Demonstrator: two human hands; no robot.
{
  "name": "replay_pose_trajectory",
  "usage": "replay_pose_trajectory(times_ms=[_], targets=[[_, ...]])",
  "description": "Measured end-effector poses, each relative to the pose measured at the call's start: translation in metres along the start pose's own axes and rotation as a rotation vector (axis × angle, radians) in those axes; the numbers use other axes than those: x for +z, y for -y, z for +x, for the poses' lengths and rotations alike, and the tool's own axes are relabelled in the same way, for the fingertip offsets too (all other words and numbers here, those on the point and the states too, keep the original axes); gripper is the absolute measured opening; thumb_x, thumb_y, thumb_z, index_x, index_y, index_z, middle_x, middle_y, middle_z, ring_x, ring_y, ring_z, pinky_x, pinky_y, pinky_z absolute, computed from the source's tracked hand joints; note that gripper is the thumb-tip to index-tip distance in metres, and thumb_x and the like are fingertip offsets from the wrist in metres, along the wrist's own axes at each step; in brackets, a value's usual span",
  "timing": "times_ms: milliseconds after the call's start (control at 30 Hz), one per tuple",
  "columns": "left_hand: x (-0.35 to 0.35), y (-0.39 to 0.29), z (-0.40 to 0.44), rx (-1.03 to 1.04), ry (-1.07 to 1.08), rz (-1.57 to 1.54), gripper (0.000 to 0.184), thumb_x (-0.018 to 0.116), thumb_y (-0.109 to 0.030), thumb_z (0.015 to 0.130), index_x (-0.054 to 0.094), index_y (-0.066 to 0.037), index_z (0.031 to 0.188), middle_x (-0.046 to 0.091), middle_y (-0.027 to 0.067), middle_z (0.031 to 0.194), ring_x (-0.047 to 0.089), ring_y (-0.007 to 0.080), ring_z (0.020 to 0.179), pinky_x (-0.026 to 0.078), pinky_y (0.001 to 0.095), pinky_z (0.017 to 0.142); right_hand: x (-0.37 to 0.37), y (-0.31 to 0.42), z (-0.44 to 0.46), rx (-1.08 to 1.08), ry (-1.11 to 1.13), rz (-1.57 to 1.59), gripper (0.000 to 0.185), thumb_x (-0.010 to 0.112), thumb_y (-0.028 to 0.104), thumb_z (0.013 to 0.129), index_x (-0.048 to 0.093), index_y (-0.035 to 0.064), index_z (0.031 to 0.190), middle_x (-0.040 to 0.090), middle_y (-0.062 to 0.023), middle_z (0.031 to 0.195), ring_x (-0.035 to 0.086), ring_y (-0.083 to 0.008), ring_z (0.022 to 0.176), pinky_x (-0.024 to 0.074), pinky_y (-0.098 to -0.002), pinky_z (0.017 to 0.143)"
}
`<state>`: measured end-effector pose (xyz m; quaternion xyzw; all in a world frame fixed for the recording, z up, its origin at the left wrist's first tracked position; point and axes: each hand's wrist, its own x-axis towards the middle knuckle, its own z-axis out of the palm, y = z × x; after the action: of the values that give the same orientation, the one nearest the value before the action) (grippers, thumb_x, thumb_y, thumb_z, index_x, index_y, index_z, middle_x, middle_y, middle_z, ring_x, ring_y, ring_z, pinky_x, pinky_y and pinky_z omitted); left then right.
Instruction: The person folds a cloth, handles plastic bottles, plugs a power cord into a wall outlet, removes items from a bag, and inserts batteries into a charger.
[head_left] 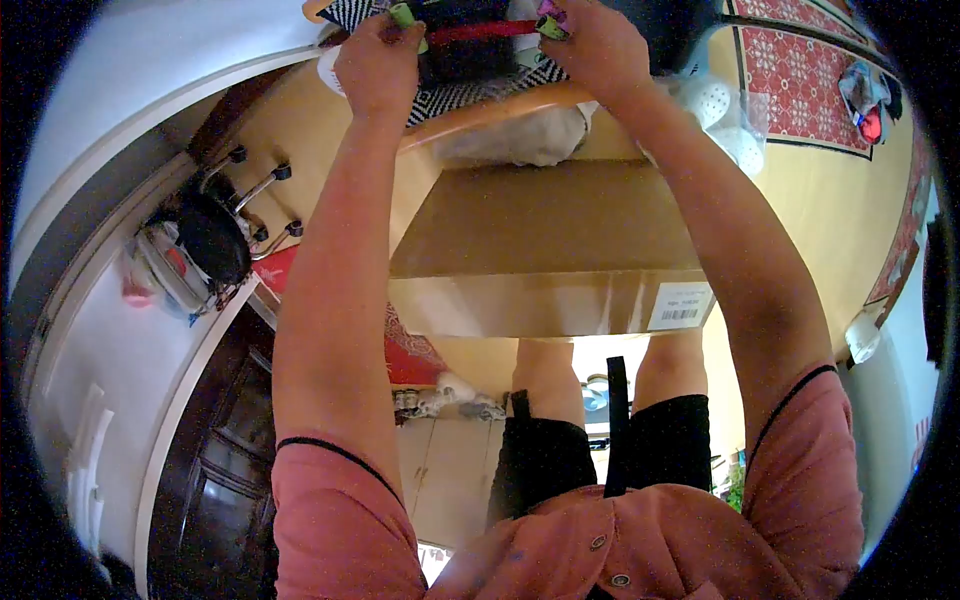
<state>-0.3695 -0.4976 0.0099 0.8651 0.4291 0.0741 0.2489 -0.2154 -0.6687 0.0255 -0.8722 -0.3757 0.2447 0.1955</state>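
At the top of the view my left hand (pixel 378 65) is closed on a small green piece (pixel 405 16) at one end of a red strip (pixel 485 32). My right hand (pixel 605 50) pinches the strip's other end, beside a green and purple piece (pixel 550 24). The strip runs roughly level between both hands, over something dark. Beneath it lies black-and-white patterned fabric (pixel 455 103) edged by a curved wooden bar (pixel 490 112). Some fingertips of both hands are hidden.
A large cardboard box (pixel 540 225) with a white label (pixel 680 305) lies below the wooden bar. White perforated shoes (pixel 708 100) are at the right, near a red patterned mat (pixel 800 85). A black wheeled chair (pixel 212 237) and dark door (pixel 225 480) are at the left.
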Motion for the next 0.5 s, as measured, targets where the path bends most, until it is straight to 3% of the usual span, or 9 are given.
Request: replay_pose_trajectory(times_ms=[100,200,300,500], targets=[[0.0,-0.002,0.0,-0.014,0.005,0.015,0.036,0.073,-0.032,0.079,0.069,0.0,0.094,0.068,0.0178,0.089,0.066,0.0316,0.082,0.051,0.0376,0.075,-0.004,0.003,-0.006,-0.033,-0.041,-0.017,0.027,0.067,0.014,0.076,0.056,0.0085,0.101,0.06,-0.0155,0.089,0.062,-0.0365,0.083,0.0495,-0.0471,0.07],[0.0,0.0,0.002,-0.072,0.066,0.022,0.037,0.073,-0.033,0.079,0.067,0.001,0.093,0.068,0.0172,0.092,0.066,0.0321,0.084,0.051,0.0373,0.076,0.009,0.004,-0.025,-0.306,-0.219,0.047,0.035,0.07,0.011,0.07,0.058,0.0165,0.102,0.058,-0.0069,0.109,0.063,-0.0322,0.087,0.0521,-0.0432,0.071],[0.013,0.01,-0.001,0.036,-0.144,-0.066,0.029,0.073,-0.029,0.077,0.065,-0.003,0.086,0.068,0.0125,0.079,0.065,0.0339,0.077,0.049,0.043,0.074,0.042,0.006,-0.03,-0.572,-0.039,0.114,0.032,0.069,0.012,0.07,0.058,0.0159,0.1,0.058,-0.007,0.103,0.063,-0.0322,0.083,0.0524,-0.0433,0.068],[0.012,0.002,-0.013,0.007,-0.106,0.052,0.029,0.074,-0.027,0.074,0.063,-0.003,0.085,0.068,0.0122,0.077,0.065,0.0348,0.076,0.05,0.0443,0.07,0.075,0.018,-0.03,-0.4,-0.059,0.016,0.017,0.063,0.013,0.077,0.057,0.0139,0.093,0.055,-0.008,0.087,0.063,-0.03,0.075,0.0528,-0.0407,0.061]])
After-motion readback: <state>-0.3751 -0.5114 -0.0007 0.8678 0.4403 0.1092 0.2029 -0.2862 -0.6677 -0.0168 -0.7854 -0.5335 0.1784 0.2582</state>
